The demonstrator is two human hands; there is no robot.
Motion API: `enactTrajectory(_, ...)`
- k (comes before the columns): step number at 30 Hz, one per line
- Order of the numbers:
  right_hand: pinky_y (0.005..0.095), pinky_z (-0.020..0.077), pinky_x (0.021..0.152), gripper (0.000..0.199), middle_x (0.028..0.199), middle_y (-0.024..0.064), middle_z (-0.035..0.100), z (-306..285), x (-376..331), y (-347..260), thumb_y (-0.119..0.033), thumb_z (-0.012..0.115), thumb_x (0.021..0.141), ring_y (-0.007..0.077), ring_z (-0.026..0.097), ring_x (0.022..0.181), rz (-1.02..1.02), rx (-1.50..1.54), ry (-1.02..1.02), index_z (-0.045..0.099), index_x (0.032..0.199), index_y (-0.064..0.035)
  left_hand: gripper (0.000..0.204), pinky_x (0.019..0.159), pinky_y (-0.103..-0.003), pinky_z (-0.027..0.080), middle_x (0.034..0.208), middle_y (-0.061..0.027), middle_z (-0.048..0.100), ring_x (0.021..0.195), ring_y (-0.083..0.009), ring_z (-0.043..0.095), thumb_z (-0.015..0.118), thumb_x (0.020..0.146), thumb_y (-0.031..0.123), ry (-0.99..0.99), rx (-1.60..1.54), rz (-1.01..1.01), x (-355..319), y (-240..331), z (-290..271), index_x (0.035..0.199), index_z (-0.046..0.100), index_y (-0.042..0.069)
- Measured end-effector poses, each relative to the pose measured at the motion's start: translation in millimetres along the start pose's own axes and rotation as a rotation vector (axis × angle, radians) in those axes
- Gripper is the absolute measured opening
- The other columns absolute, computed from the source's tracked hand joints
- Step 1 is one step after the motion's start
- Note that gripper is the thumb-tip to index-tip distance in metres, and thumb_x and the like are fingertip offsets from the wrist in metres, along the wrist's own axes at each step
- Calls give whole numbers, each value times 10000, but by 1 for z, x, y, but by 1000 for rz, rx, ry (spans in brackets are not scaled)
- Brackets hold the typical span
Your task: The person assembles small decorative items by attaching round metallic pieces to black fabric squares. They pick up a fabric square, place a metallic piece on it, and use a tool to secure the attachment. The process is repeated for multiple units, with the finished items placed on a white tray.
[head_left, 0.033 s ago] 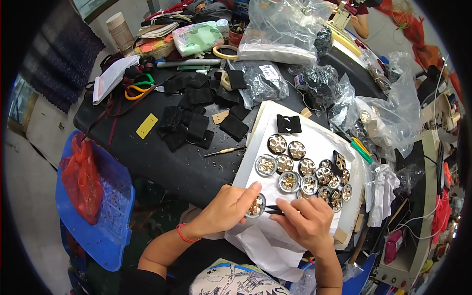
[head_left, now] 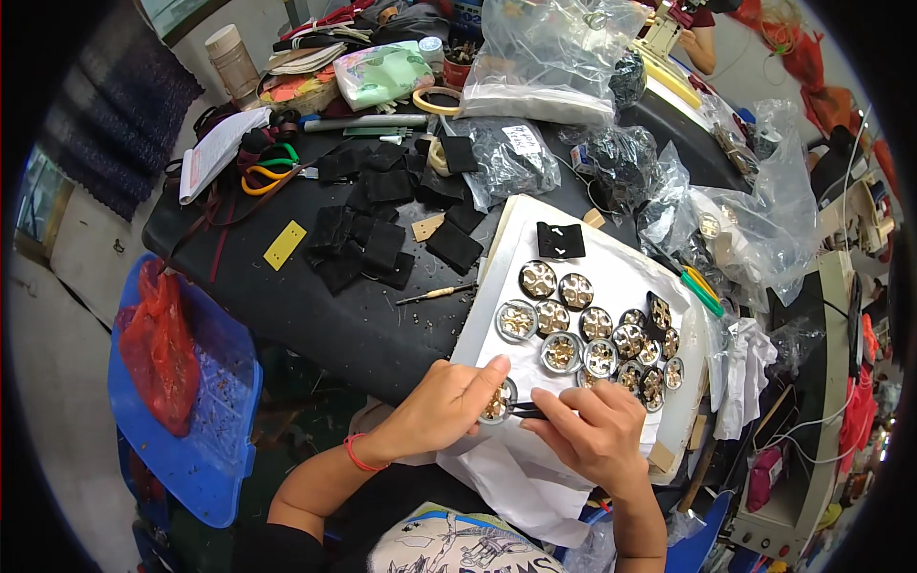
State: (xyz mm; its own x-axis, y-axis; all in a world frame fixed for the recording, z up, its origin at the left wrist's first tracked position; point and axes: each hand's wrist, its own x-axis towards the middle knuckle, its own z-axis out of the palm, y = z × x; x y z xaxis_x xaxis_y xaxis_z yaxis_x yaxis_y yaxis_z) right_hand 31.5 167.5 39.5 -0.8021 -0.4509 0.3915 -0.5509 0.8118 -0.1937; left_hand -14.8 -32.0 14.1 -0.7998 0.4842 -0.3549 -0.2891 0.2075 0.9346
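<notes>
My left hand (head_left: 441, 406), a red cord round its wrist, grips a round metal ornament (head_left: 497, 401) with a silver rim and gold-coloured pieces inside. The thumb lies along its upper edge. From the right, my right hand (head_left: 594, 425) pinches black tweezers (head_left: 527, 410), whose tips reach the ornament's right rim. Whether they grasp a small piece there is too small to tell. Beyond both hands, several similar round ornaments (head_left: 561, 352) lie on white paper over a pale board (head_left: 484, 304). A black fabric square (head_left: 561, 241) with two small light pieces rests near the board's far end.
Black fabric pieces (head_left: 384, 246), a wooden-handled awl (head_left: 437, 294) and a yellow card (head_left: 285, 245) lie on the dark table. Scissors (head_left: 269, 172) sit at the far left, plastic bags (head_left: 544, 57) at the back. A blue tray (head_left: 224, 392) holds a red bag (head_left: 158, 349).
My right hand has shifted slightly left, bringing the tweezers closer to the ornament. Their prongs look nearer together. My left hand has barely moved.
</notes>
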Motion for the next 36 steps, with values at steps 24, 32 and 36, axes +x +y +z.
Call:
enactTrajectory(24,196,396,506,285,815,68,588,40,1,-16,-72,803,643,67,515,637,394,1120,228,581,815,-26,178,630,-373,468,801,-152,618,717,-307,599,534,876,162,515,637,473,28,-5,-39,863,607,0)
enactTrajectory(32,172,344,451,278,671,23,605,45,-3,-28,-136,793,706,21,443,506,616,1093,118,561,801,-17,271,827,-405,407,1067,-110,602,1070,-288,506,652,817,197,1105,1245,485,65,-40,-89,1010,617,10)
enactTrajectory(36,209,357,454,231,649,33,586,36,-3,-21,-109,763,725,63,458,492,591,849,-61,616,871,-7,130,580,-264,447,814,-88,632,692,-161,604,625,818,30,836,502,637,50,-17,-61,942,637,-6)
